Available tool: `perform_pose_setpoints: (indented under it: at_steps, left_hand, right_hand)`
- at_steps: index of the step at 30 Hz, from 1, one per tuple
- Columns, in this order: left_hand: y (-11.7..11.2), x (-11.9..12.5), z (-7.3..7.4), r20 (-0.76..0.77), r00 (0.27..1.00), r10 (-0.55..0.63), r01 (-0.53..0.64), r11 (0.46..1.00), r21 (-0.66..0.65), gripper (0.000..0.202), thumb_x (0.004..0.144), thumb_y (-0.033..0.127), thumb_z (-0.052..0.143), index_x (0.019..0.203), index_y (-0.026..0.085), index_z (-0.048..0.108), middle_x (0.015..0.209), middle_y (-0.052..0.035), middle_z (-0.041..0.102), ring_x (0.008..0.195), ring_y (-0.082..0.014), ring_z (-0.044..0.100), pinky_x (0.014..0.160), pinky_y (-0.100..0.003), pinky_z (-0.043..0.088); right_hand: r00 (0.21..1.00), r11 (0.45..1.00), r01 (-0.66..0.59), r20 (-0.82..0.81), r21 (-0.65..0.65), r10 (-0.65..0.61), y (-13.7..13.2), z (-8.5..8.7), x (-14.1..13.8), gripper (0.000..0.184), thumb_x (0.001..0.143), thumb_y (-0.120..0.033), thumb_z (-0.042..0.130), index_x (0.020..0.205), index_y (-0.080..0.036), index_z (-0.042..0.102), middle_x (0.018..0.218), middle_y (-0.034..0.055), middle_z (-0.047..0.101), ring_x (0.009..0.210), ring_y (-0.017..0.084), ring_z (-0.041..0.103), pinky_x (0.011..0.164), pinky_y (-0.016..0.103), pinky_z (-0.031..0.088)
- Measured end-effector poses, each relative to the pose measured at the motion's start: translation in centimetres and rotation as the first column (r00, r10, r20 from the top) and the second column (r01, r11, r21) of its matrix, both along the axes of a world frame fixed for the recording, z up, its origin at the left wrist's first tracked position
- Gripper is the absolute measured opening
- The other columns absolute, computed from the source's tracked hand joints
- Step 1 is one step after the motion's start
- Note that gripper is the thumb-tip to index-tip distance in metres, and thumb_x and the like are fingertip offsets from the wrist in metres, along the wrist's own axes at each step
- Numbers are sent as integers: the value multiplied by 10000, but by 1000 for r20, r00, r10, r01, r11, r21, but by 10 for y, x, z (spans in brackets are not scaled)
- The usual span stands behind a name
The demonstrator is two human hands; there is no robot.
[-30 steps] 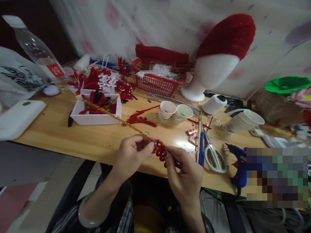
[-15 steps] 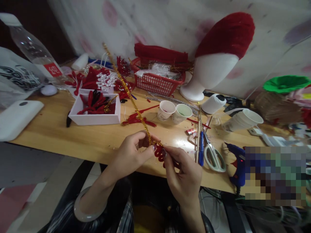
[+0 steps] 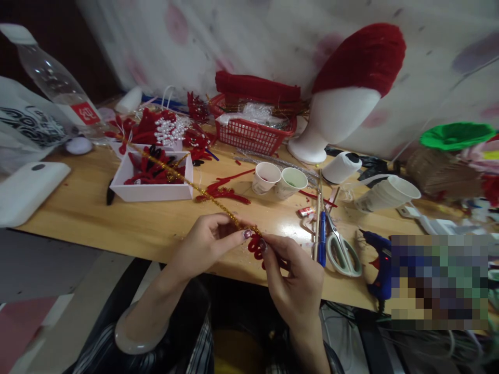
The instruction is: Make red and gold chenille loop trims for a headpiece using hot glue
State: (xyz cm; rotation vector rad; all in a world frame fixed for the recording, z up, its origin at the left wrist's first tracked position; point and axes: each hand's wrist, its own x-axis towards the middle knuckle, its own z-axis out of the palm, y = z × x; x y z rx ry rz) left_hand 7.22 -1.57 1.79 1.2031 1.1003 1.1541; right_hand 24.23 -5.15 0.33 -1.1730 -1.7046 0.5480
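Between thumb and fingers my left hand (image 3: 210, 241) pinches a gold tinsel pipe cleaner (image 3: 187, 181), whose long free end slants up and left over the white box. My right hand (image 3: 294, 275) is closed on a small red looped pipe-cleaner piece (image 3: 255, 245), part of it hidden by the fingers. The gold strand's near end meets the top of the red loops, between both thumbs. Both hands are above the table's front edge. Beyond them lie red pipe-cleaner stems (image 3: 222, 192).
A white box (image 3: 156, 192) of red pieces stands left. Behind are two paper cups (image 3: 267, 177), a red basket (image 3: 253, 136) and a foam head (image 3: 343, 114) with a red cap. Scissors (image 3: 343, 249), a blue pen (image 3: 322, 239) and a glue gun (image 3: 378, 259) lie right.
The gold strand's free end has swung down to the left, from steeply upright to a low slant. My left hand has turned slightly with it; my right hand stays in place.
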Motion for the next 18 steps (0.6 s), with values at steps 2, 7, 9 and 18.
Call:
perform_pose_setpoints:
  at_steps: [2, 7, 9, 18]
  left_hand:
    - [0, 1, -1, -15, 1000, 26, -26, 1000, 1, 129, 738, 261, 707, 792, 168, 777, 795, -56, 798, 766, -194, 732, 709, -270, 582]
    - [-1, 5, 1, -26, 996, 84, -84, 996, 1, 123, 729, 282, 715, 711, 165, 745, 728, -43, 761, 709, -174, 689, 653, -248, 543]
    - [0, 7, 2, -5, 996, 92, -92, 995, -26, 118, 706, 279, 726, 688, 162, 730, 675, -29, 729, 665, -160, 658, 617, -238, 520]
    - [2, 4, -3, 150, 988, 47, -37, 997, -68, 52, 711, 216, 724, 698, 165, 717, 652, 21, 681, 637, -104, 606, 611, -190, 491]
  right_hand:
    - [1000, 1000, -5, 22, 12, 5, 1, 0, 0, 220, 935, -93, 560, 1075, -222, 669, 811, 5, 714, 640, 115, 677, 560, 225, 568]
    - [994, 996, -68, 93, 53, 63, 4, 1, 0, 223, 927, -65, 555, 1065, -201, 664, 778, 8, 691, 655, 122, 661, 548, 218, 554]
    - [991, 995, -85, 105, 60, 79, 5, 1, 1, 225, 923, -57, 556, 1063, -197, 662, 782, 12, 689, 661, 122, 661, 543, 213, 551]
    - [988, 981, -121, 118, 153, 104, 8, -3, -1, 326, 932, -35, 539, 1208, -179, 634, 835, 31, 728, 694, 127, 671, 579, 219, 560]
